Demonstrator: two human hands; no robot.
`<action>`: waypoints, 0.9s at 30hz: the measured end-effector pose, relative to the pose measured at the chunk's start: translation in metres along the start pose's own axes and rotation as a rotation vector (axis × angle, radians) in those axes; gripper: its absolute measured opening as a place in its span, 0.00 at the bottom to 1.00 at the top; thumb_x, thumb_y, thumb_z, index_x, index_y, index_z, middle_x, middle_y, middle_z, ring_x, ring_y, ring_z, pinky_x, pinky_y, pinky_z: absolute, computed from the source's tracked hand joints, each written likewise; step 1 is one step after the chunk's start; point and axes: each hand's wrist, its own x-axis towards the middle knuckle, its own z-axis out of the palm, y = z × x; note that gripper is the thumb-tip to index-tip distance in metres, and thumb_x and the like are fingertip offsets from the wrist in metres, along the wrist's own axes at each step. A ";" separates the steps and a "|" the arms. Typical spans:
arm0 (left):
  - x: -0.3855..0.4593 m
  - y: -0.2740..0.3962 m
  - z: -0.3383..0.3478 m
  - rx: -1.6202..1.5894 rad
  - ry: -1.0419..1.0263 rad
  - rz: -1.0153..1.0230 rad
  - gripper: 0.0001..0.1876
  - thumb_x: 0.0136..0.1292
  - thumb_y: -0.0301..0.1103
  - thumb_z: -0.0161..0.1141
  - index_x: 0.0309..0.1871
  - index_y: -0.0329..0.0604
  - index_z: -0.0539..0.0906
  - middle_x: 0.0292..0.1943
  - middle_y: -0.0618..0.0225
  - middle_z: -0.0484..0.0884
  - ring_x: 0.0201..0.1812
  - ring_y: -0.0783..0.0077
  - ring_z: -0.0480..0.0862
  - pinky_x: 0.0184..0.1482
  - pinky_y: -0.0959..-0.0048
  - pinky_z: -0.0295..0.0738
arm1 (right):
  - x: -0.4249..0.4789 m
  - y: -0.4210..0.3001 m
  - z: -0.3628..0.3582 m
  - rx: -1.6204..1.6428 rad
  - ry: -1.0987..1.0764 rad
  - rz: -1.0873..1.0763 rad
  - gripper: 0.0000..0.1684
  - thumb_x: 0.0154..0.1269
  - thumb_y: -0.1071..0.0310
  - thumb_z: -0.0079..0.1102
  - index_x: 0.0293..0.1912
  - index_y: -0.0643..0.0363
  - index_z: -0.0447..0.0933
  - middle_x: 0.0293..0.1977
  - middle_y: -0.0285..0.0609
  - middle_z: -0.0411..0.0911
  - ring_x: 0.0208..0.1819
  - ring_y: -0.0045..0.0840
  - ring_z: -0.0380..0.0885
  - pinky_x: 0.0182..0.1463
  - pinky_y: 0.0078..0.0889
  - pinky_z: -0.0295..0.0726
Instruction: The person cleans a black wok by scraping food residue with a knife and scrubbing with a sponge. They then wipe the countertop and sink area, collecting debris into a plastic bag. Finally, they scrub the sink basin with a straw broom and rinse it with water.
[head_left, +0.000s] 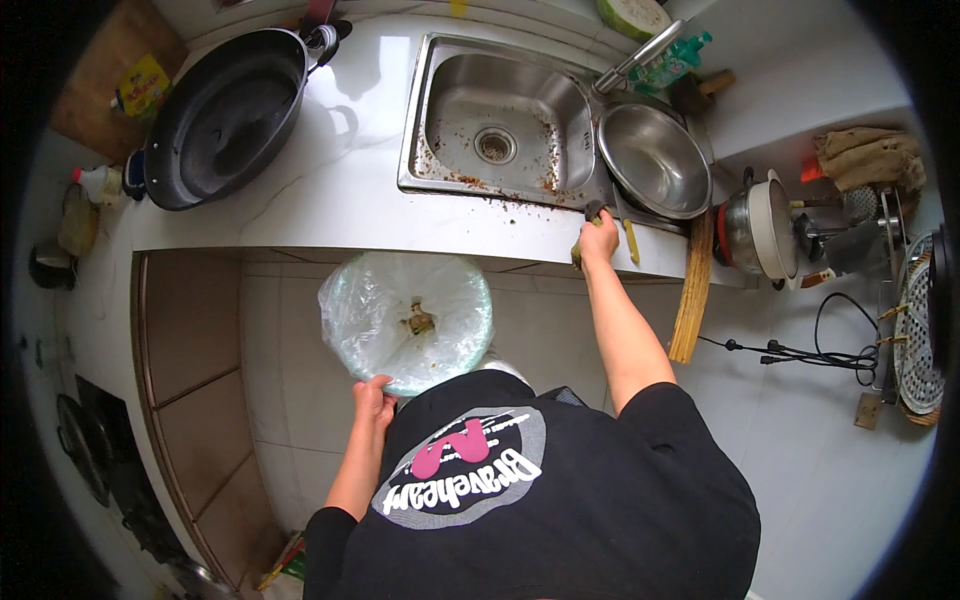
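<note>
Before me, a bin (480, 300) lined with a clear plastic bag (367, 315) holds brown and greenish scraps (418, 321) at its bottom. My left hand (373, 401) grips the bin's near rim. On the counter's front edge, my right hand (600, 238) closes on a dark and olive-green rag-like thing (576, 255), mostly hidden by the fingers. Just right of that hand lies a knife with a yellow handle (632, 241). Beyond it, the stainless steel sink (461, 94) has brown crumbs scattered inside and along its near rim, with a few bits on the counter.
A large black wok (225, 120) sits on the white counter (352, 202) at left. A steel bowl (656, 157) stands right of the sink, below the faucet (637, 56). A wooden board (691, 300) juts past the counter edge. Pots (757, 229) and black cables (817, 356) are farther right.
</note>
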 end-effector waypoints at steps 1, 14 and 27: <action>-0.006 0.002 0.003 -0.010 0.003 0.010 0.18 0.52 0.15 0.56 0.48 0.27 0.74 0.41 0.55 0.80 0.37 0.56 0.84 0.34 0.60 0.84 | -0.008 -0.014 0.004 -0.096 -0.020 0.034 0.26 0.56 0.70 0.54 0.56 0.58 0.77 0.51 0.56 0.76 0.54 0.49 0.75 0.59 0.44 0.73; -0.010 0.005 0.013 0.005 -0.039 -0.015 0.15 0.52 0.15 0.57 0.45 0.27 0.74 0.38 0.57 0.79 0.34 0.59 0.83 0.34 0.61 0.83 | -0.088 -0.101 0.065 0.183 -0.283 -0.072 0.26 0.48 0.70 0.61 0.52 0.61 0.80 0.41 0.49 0.84 0.44 0.36 0.83 0.52 0.33 0.78; -0.008 -0.004 0.011 0.039 0.048 0.050 0.18 0.51 0.17 0.57 0.48 0.27 0.75 0.42 0.55 0.81 0.38 0.57 0.85 0.37 0.58 0.86 | -0.092 -0.096 0.066 0.136 -0.390 -0.687 0.22 0.49 0.71 0.55 0.47 0.61 0.80 0.45 0.53 0.79 0.46 0.47 0.79 0.54 0.41 0.77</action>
